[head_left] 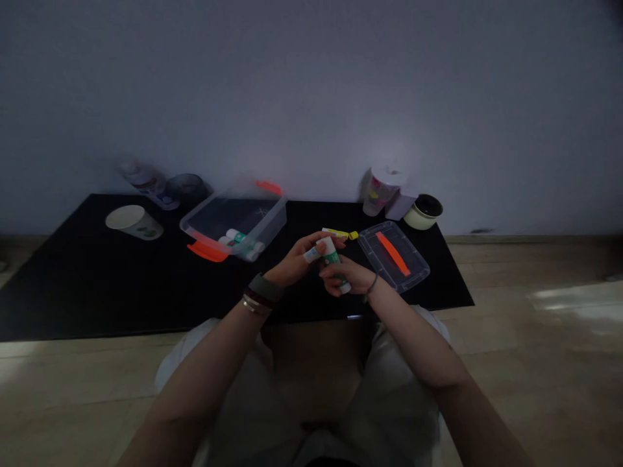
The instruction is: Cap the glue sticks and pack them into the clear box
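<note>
Both hands meet above the near edge of a black mat (97, 279). My right hand (348, 277) is wrapped round a white and green glue stick (333, 258), held upright. My left hand (296, 259) pinches the stick's top end, where a small cap shows between the fingers. Just behind the hands lies a yellow marker (341, 233). A clear plastic box (233, 224) with orange clasps stands to the left, with a few similar white and green sticks inside. Its clear lid (393, 255) with an orange handle lies flat to the right.
A paper cup (134, 222) lies on its side at the mat's far left. A bottle (146, 181) and a dark bowl (189, 188) stand by the wall. At the back right are a cup (382, 188) and a small dark-rimmed bowl (424, 211). Wooden floor surrounds the mat.
</note>
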### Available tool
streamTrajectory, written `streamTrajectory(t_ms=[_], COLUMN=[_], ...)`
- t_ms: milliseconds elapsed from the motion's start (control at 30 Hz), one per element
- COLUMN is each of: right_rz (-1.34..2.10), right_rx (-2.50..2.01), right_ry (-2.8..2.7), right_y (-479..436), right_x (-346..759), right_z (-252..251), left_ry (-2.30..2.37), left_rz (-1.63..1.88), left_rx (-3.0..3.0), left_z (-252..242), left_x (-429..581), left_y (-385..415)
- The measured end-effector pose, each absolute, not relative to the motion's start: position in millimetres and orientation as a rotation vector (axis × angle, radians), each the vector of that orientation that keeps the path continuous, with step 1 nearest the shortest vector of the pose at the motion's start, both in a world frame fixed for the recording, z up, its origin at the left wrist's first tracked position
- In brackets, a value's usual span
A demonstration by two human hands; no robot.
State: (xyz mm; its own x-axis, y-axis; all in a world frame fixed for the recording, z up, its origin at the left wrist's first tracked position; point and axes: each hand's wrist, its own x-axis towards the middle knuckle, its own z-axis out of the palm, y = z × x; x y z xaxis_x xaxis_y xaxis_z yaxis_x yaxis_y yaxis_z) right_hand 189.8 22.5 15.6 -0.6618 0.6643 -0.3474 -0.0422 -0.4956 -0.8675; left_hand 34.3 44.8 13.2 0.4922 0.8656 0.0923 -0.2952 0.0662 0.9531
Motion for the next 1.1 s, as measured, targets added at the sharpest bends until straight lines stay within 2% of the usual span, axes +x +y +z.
streamTrajectory(t_ms=[100, 300, 367, 433, 600, 733, 867, 1000, 1100], right_rz=[2.183, 1.524, 1.4, 1.46, 2.07, 2.298, 2.309, 2.168, 2.063], right_rx=[-0.908, -1.465, -1.548, -1.517, -1.066, -0.764, -0.718, -0.884, -0.97], right_ry=[-1.194, -1.314, -1.405, -1.436, -1.196, -1.116, -1.094, -1.024, -0.933], right_y=[23.3, 29.9, 29.9, 28.4, 22.2, 20.2, 21.1, 23.0, 26.0], right_x=[187.8, 182.4, 182.8, 183.7, 185.6, 187.9, 187.3, 182.1, 181.7], right_z=[14.1, 0.5, -2.2, -2.0, 5.3, 7.6, 6.6, 10.1, 14.9], left_ry=[0.591, 0.795, 0.814, 0.802, 0.677, 0.57, 0.578, 0.71, 0.844], left_rz=[0.96, 1.063, 1.063, 1.04, 0.965, 0.908, 0.905, 0.936, 1.088], left_rx=[1.097, 1.103, 1.145, 1.168, 1.157, 1.127, 1.164, 1.296, 1.361], left_z=[11.8, 7.0, 6.2, 6.0, 9.2, 14.6, 19.1, 28.8, 43.4], left_x=[37.0, 45.5, 44.8, 42.1, 34.2, 31.7, 31.7, 26.2, 8.8], left_y=[45.9, 47.0, 46.9, 46.8, 47.2, 47.3, 45.9, 46.4, 57.3])
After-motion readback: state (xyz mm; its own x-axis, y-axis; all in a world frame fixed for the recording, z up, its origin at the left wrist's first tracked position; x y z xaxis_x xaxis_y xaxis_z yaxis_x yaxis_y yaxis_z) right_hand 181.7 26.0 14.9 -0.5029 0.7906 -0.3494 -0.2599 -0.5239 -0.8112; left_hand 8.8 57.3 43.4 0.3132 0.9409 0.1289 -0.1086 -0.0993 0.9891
